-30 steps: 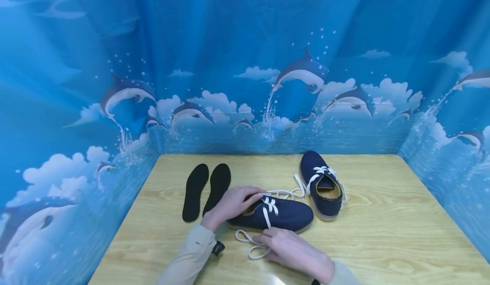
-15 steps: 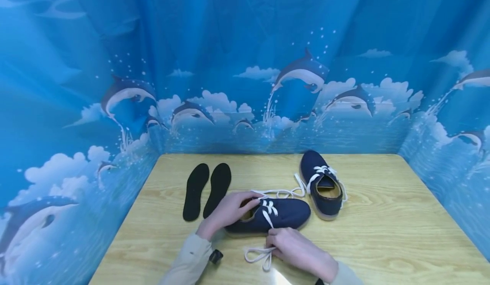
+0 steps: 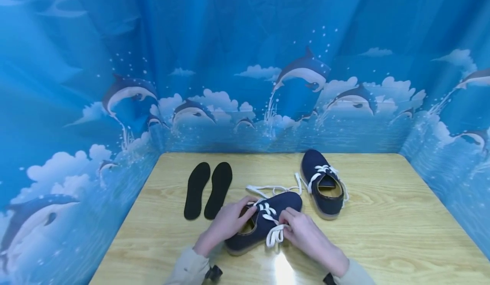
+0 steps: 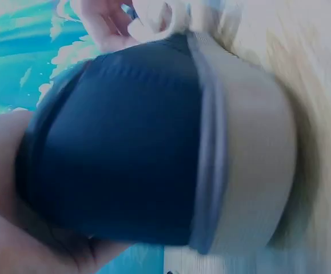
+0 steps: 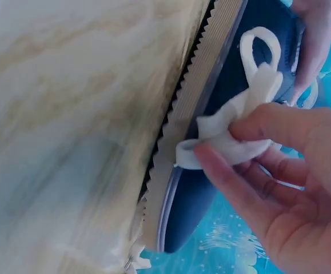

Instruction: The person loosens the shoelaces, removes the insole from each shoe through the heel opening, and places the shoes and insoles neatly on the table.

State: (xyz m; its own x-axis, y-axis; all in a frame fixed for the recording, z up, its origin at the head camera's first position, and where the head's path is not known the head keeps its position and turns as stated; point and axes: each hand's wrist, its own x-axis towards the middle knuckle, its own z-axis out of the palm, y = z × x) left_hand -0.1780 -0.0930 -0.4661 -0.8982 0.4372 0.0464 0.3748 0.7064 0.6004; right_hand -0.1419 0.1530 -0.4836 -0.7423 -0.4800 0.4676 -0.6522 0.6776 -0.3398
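Observation:
A navy shoe (image 3: pixel 285 203) with white lacing lies slanted on the table, its toe pointing to the back right. My left hand (image 3: pixel 229 220) grips it at the opening, thumb and fingers on either side of the collar. In the left wrist view the shoe's heel (image 4: pixel 119 148) fills the middle, with that hand's fingers along its left edge. My right hand (image 3: pixel 304 233) pinches a bunched white shoelace (image 5: pixel 234 134) between thumb and fingers, beside the shoe's near side. Loops of the lace stick out past the fingertips in the right wrist view.
Two black insoles (image 3: pixel 197 191) lie side by side at the back left. A second navy shoe (image 3: pixel 325 187), laced in white, stands at the back right. A loose white lace (image 3: pixel 273 188) trails behind the held shoe. A blue dolphin-print curtain (image 3: pixel 245 64) surrounds the wooden table (image 3: pixel 383 217).
The held shoe has turned, its toe swinging away and its heel coming nearer. My right hand has moved right and up to the shoe's side, gathering the lace loops into a tighter bunch.

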